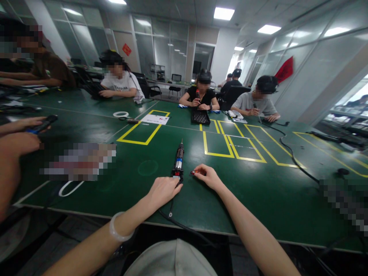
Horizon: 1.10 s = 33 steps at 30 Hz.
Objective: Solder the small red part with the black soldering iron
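Observation:
A black electric screwdriver (178,160) with a silver band lies on the green table (201,199), its tip pointing away from me. My left hand (163,190) rests on the table with fingers curled, its fingertips touching the tool's near end where the black cable (184,226) leaves it. My right hand (207,176) sits just right of the tool, thumb and forefinger pinched on a small red-tipped object (192,173). A pale bangle (118,230) circles my left wrist.
Yellow taped rectangles (143,132) mark the table ahead. A black tray (200,116) lies in front of a seated person across the table. Several other people sit around the table. A co-worker's arm (17,145) reaches in from the left. A cable (290,153) snakes right.

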Available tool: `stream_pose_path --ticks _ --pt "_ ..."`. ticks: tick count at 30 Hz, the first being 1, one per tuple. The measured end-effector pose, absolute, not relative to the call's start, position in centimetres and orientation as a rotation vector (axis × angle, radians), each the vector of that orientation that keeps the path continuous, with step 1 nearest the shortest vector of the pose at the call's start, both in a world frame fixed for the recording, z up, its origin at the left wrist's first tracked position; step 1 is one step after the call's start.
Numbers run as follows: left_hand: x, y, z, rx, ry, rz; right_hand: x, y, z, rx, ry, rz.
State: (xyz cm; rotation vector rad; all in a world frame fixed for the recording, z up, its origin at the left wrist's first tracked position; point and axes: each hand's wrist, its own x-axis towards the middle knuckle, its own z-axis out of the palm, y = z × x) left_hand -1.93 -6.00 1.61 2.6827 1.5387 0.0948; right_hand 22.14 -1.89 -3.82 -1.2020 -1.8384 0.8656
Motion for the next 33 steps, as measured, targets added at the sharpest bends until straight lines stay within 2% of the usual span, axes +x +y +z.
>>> stream_pose_path --ticks 6,14,22,33 --pt "-1.8 -6.3 1.6 2.686 1.529 0.09 21.8 -2.2 -3.4 -1.17 -1.888 0.78" --pt "-1.5 -6.5 1.7 2.679 1.543 0.076 20.7 -2.2 -3.7 -1.141 -1.847 0.863" --pt "-0.8 -6.8 1.6 2.696 1.539 0.101 19.5 -2.6 -3.3 -1.12 -1.946 0.796" --pt "0.5 -5.5 1.2 2.8 1.364 0.112 21.0 -2.6 -3.2 -1.116 -1.944 0.798"
